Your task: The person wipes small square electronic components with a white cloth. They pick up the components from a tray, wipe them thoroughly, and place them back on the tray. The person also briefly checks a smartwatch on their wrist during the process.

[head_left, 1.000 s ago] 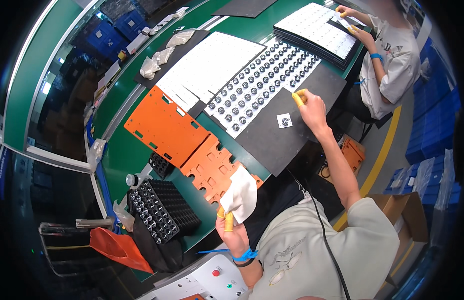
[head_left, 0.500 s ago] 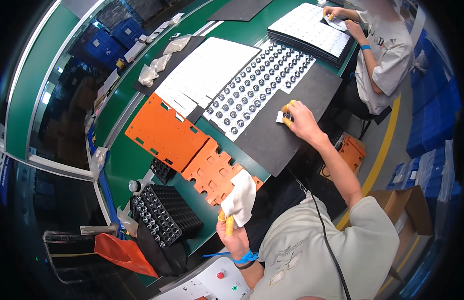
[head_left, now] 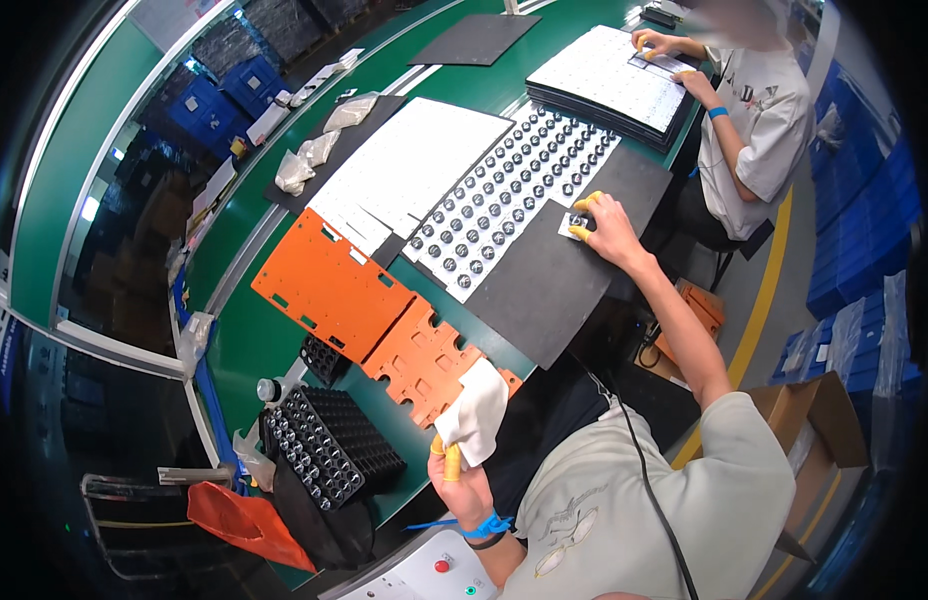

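Observation:
My left hand [head_left: 464,492], yellow covers on its fingertips, pinches a white cloth [head_left: 478,412] that hangs over the near end of an orange plate [head_left: 334,285]. Over the dark mat [head_left: 529,300], my right hand [head_left: 614,235] has its thumb and fingers, also in yellow covers, closed on a small white square piece with a dark round part [head_left: 574,226]. The fingers partly cover that piece. Beside the mat lies a white sheet [head_left: 431,268] carrying rows of black round parts [head_left: 481,202], to the left of my right hand.
A black rack [head_left: 329,450] of shiny round parts stands at lower left. White sheets [head_left: 424,150] and plastic bags [head_left: 309,160] lie farther back. At upper right, a co-worker's hands [head_left: 674,60] are over a stack of boards [head_left: 604,85]. A cardboard box [head_left: 804,410] sits at right.
The view has shifted slightly. My right hand keeps its pinch on the small piece, with more of the white square showing. My left hand still holds the cloth.

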Demonstrator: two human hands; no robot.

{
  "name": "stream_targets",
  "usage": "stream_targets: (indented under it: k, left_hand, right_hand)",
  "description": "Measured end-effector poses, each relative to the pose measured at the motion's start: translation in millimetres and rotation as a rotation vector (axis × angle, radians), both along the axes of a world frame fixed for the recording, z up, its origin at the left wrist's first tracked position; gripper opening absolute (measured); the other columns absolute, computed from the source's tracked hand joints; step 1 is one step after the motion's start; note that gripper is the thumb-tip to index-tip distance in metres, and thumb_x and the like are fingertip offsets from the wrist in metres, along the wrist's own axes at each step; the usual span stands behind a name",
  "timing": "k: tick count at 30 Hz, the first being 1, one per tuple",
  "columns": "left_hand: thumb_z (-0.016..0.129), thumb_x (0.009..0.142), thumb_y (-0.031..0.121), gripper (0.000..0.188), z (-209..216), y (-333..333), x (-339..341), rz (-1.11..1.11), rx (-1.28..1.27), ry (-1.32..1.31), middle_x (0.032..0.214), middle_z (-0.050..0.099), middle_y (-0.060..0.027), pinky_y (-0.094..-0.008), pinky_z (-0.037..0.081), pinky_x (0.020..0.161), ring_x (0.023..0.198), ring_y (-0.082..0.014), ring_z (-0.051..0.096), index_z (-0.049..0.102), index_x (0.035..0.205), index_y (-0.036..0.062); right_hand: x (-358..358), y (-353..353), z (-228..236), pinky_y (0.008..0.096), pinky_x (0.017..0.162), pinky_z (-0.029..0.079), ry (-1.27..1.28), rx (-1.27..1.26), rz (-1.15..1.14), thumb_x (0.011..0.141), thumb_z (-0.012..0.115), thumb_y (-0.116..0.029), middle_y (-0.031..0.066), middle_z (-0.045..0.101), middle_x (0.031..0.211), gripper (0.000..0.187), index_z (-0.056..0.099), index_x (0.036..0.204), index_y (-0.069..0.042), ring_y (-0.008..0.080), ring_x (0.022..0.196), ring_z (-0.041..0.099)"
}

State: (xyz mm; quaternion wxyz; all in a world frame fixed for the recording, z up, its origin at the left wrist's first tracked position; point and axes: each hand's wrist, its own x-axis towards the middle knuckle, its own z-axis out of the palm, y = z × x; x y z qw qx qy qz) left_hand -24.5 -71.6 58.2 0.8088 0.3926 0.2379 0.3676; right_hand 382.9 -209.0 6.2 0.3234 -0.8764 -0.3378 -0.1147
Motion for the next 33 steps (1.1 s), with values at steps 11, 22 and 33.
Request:
stream_targets:
  k: [11, 22, 33]
  left_hand:
    - [0.053, 0.097, 0.011, 0.034, 3, 2, 12, 0.008, -0.036, -0.011, 0.118, 0.064, -0.0116, -0.0313, 0.05, 0.09, 0.104, -0.0189, 0.064, 0.053, 0.128, -0.0043]
    - [0.049, 0.098, 0.008, 0.035, 0, 3, 17, -0.023, -0.035, -0.039, 0.126, 0.059, -0.0134, -0.0376, 0.048, 0.1, 0.116, -0.0227, 0.06, 0.05, 0.131, -0.0031]
    - [0.047, 0.099, 0.01, 0.033, 3, 5, 39, -0.047, -0.001, -0.002, 0.126, 0.06, -0.0141, -0.041, 0.05, 0.098, 0.115, -0.0266, 0.06, 0.052, 0.129, -0.0008]
  right_hand:
    - [16, 35, -16, 0.04, 0.087, 0.042, -0.142, 0.099, -0.129, 0.077, 0.077, -0.019, 0.0113, 0.059, 0.1, 0.027, 0.068, 0.097, -0.003, 0.0284, 0.102, 0.054]
    - [20, 50, -25, 0.0404, 0.086, 0.042, -0.226, 0.14, -0.206, 0.077, 0.076, -0.017, 0.0126, 0.058, 0.102, 0.034, 0.065, 0.105, -0.001, 0.0288, 0.102, 0.054]
    - [18, 49, -24, 0.0402, 0.085, 0.042, -0.185, 0.136, -0.191, 0.076, 0.075, -0.015, 0.0129, 0.057, 0.097, 0.028, 0.063, 0.098, -0.002, 0.0296, 0.099, 0.054]
